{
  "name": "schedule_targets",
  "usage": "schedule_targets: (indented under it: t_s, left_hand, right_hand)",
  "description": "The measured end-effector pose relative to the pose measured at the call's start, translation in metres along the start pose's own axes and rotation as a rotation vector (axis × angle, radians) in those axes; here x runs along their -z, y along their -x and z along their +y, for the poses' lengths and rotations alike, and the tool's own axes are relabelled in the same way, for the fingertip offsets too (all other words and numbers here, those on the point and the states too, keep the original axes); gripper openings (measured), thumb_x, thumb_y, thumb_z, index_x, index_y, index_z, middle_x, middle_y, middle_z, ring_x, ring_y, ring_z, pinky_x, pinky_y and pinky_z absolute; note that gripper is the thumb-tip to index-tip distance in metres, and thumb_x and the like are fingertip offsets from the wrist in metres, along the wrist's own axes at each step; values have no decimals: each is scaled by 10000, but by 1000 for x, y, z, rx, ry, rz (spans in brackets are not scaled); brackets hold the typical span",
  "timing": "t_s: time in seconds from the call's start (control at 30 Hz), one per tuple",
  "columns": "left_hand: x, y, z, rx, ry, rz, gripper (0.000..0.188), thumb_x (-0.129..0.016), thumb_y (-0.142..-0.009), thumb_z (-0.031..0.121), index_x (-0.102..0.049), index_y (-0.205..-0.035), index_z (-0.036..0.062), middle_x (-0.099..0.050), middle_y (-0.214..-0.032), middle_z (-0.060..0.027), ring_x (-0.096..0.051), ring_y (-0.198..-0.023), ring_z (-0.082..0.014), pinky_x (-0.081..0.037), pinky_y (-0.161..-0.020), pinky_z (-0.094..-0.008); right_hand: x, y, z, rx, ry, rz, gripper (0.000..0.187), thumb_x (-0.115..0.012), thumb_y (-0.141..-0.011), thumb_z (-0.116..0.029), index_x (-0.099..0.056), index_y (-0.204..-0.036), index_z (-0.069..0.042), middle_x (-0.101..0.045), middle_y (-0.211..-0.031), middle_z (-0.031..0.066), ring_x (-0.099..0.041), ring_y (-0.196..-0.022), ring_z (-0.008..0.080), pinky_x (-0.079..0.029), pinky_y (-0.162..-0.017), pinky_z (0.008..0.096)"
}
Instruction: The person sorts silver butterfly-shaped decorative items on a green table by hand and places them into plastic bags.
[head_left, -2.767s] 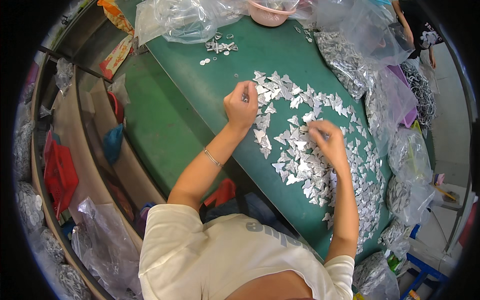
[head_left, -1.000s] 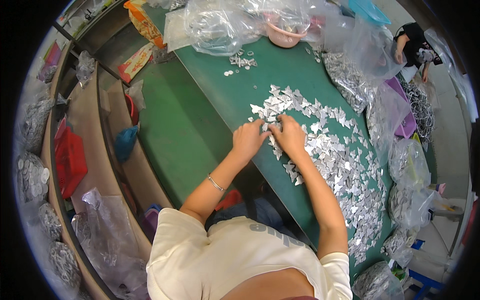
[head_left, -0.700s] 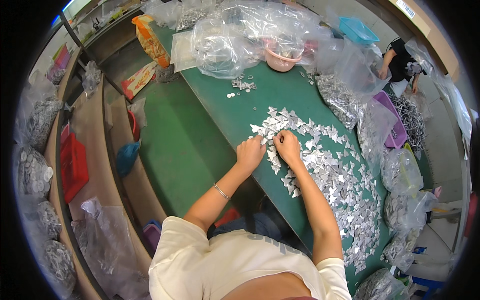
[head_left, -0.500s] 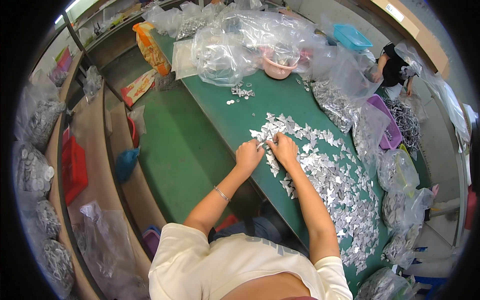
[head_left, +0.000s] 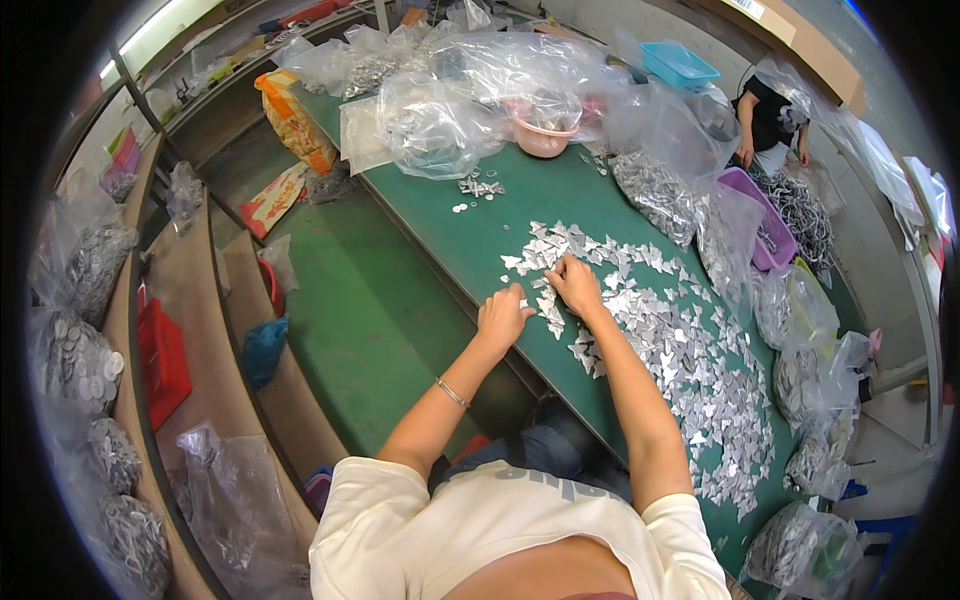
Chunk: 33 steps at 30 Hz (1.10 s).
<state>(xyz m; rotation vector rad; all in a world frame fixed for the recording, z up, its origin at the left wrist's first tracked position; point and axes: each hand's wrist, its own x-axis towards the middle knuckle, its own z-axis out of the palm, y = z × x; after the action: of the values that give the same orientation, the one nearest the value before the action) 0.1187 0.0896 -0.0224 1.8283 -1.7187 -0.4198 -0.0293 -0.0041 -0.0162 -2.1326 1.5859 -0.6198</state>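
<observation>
Flat, silvery butterfly-shaped metal pieces [head_left: 690, 375] lie thickly spread over a green table [head_left: 450, 225]. By the table's near left edge my left hand [head_left: 503, 320] is closed, a small bit of silvery metal piece [head_left: 523, 303] showing at its fingertips. Farther in, my right hand [head_left: 578, 288] reaches down among the loose pieces, thumb and fingers pinched together. What those fingers hold, if anything, is too small to make out. A few pieces lie on the table between the two hands.
Plastic bags of metal parts [head_left: 655, 195] line the table's far right side. At the back stands a pink basin [head_left: 543, 138] beside clear bags; a blue basket [head_left: 680, 65] is behind. Shelves with a red bin [head_left: 162, 362] run along the left. A person [head_left: 768, 120] is at far right.
My hands have drawn apart; the left is now slightly nearer to me, while the right has gone a little deeper into the pieces. The whole view has shifted slightly.
</observation>
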Motion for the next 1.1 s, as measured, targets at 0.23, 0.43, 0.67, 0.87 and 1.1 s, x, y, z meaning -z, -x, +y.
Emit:
schedule_targets:
  t_s: [0.23, 0.43, 0.67, 0.87, 1.1]
  left_hand:
    - [-12, -10, -18, -9, 325, 157, 242, -663, -811, 227, -610, -820, -9, -633, -677, -166, -631, -639, -335, -478, -572, -410]
    - [-5, -34, -8, 276, 1013, 52, 220, -527, -909, 201, -580, -829, 3, -511, -595, -13, -447, -440, -73, -293, -364, -220]
    - [-26, -56, 1, 333, 983, -18, 268, -487, -945, 280, -519, -824, 43, -495, -617, -11, -436, -439, -56, -260, -342, -184]
    - [-16, -56, -5, -158, 246, 40, 264, -735, -753, 229, -626, -857, 13, -593, -643, -90, -570, -547, -189, -451, -494, -310]
    - [-12, -53, 14, -128, -33, -57, 243, -701, -758, 255, -674, -870, 42, -649, -778, -207, -631, -744, -376, -494, -657, -430]
  right_hand:
    - [-3, 9, -3, 192, 134, 6, 321, -634, -806, -373, -570, -847, -61, -632, -885, 134, -613, -804, 360, -470, -669, 460]
    - [7, 18, 17, 38, -264, 288, 181, -569, -852, -217, -561, -826, -39, -590, -774, 120, -564, -593, 279, -471, -557, 366]
    - [47, 83, 29, -662, -1893, 77, 128, -570, -870, -185, -561, -921, -68, -548, -700, 36, -484, -509, 132, -309, -382, 227]
    - [81, 155, 62, -521, -920, 384, 165, -642, -840, -190, -637, -900, -37, -501, -622, -31, -450, -493, 83, -321, -402, 224]
    - [70, 156, 42, -97, 184, 193, 252, -680, -779, -273, -657, -975, -117, -635, -714, 143, -623, -665, 311, -481, -586, 415]
